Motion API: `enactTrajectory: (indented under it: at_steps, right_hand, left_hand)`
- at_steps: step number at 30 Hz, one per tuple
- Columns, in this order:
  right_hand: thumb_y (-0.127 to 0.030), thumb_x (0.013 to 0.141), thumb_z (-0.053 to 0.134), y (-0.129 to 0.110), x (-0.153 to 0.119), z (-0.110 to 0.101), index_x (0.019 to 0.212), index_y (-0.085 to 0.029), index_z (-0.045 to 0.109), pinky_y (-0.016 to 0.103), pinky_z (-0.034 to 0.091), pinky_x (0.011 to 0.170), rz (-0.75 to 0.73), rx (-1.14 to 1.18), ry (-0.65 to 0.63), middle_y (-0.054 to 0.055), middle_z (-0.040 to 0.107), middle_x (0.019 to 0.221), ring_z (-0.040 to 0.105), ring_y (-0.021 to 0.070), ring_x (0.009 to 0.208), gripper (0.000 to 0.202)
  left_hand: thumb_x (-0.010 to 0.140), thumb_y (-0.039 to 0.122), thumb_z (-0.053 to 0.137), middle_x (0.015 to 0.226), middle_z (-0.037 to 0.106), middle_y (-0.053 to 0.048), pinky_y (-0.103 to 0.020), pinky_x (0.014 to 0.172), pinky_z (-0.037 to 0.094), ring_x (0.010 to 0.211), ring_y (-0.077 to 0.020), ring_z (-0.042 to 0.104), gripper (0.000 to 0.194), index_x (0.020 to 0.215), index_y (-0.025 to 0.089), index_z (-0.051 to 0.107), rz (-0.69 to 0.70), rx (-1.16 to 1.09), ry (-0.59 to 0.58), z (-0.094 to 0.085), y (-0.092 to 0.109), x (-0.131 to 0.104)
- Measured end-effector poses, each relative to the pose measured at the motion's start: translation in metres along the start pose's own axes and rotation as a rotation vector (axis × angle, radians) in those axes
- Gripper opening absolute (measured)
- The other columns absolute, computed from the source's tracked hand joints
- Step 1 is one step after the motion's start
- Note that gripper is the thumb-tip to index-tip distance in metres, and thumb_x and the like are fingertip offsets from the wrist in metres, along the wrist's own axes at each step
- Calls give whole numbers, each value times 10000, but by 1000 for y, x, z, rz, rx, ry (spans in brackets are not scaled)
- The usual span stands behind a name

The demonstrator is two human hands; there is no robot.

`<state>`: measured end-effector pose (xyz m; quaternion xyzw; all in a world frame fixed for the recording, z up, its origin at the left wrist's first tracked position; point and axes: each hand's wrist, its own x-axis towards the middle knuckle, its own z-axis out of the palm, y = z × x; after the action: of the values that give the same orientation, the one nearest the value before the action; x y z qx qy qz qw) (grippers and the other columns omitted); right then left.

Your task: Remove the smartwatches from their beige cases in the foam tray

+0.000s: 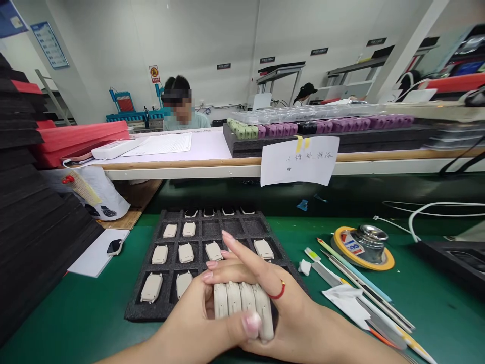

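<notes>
Several beige watch cases (241, 299) stand side by side in a row between my two hands, above the near part of a black foam tray (144, 319). My left hand (206, 321) wraps round the row from the left, its thumb across the front of the cases. From the right, my right hand (278, 303) presses against the same row, with a ring on one finger. More beige cases (151, 287) lie singly in the tray's compartments, and dark-faced ones sit along its far row. The tray's near right part is hidden behind my hands.
Right of the tray are tweezers, brushes and blades, a white wipe (346, 303) and a metal-lidded jar in a yellow tape roll (382, 260). Left are a watch on white paper (85, 255) and stacked black foam (34, 227). A shelf (189, 173) crosses behind; a person sits beyond.
</notes>
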<state>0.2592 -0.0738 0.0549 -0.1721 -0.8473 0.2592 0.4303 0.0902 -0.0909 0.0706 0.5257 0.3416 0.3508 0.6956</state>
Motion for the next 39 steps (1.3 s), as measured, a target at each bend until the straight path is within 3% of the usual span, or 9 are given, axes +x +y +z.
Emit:
enactTrajectory:
  at_steps: [4,9,16,21,24,28,32,36,39]
  right_hand:
    - [-62,823,627,-2,1,3,1571,-278,22,323,401,1129,-14,-106,-13,24,670,1293,564,155,1279,986]
    - [-153,823,698,4,0,0,1568,-291,-45,333,386,1139,11,-46,-49,21,662,1307,550,165,1297,1061]
    - [-236,895,663,5,1,1,1569,-292,-43,368,377,1145,-2,-63,-60,52,666,1303,545,181,1305,977]
    - [-389,887,680,-6,-3,-8,1570,-303,14,470,215,1219,-15,-148,-66,93,415,1546,330,260,1456,958]
    - [-572,904,579,-8,-6,-14,1560,-339,113,460,307,1181,107,47,60,84,416,1536,409,279,1408,838]
    - [-621,969,390,-3,-1,-16,1511,-345,281,459,384,1123,424,347,230,77,511,1435,507,257,1319,618]
    - [-731,915,353,3,5,-18,1519,-275,275,513,432,1060,672,548,31,124,619,1306,618,280,1185,762]
    - [-719,718,688,4,4,-14,1496,-242,323,502,462,1037,677,681,-130,141,610,1332,576,324,1252,983]
    - [-443,537,930,0,2,-5,1493,-283,319,472,447,1068,659,591,-45,121,519,1441,513,327,1321,1146]
  left_hand:
    - [780,437,745,1143,688,-96,-383,943,510,1126,-286,620,400,1087,198,650,40,27,43,1,-1,4]
    - [712,220,750,1182,689,-88,-412,1017,472,1166,-292,610,427,1125,204,644,81,73,-33,1,3,8]
    - [632,232,820,1167,697,-110,-437,966,515,1142,-321,632,540,1129,190,613,65,10,3,0,-10,7]
    - [598,206,850,1187,701,-82,-367,973,521,1127,-288,644,498,1050,199,643,162,191,161,1,-6,3]
    - [626,186,846,1047,751,-42,-279,829,569,929,-217,713,444,1021,220,647,277,342,158,0,-5,1]
    - [630,138,841,1018,768,-27,-218,715,581,833,-183,738,438,995,238,621,399,473,172,0,-6,0]
    - [665,106,801,1087,755,-51,-283,860,570,1039,-240,708,435,1033,243,616,538,560,155,-2,-9,1]
    - [733,168,778,1100,748,-62,-381,1008,487,1110,-268,659,386,1080,258,635,598,631,142,-6,-11,2]
    - [821,290,721,1132,719,-71,-415,1027,456,1154,-282,608,380,1186,295,618,707,648,104,-10,-15,2]
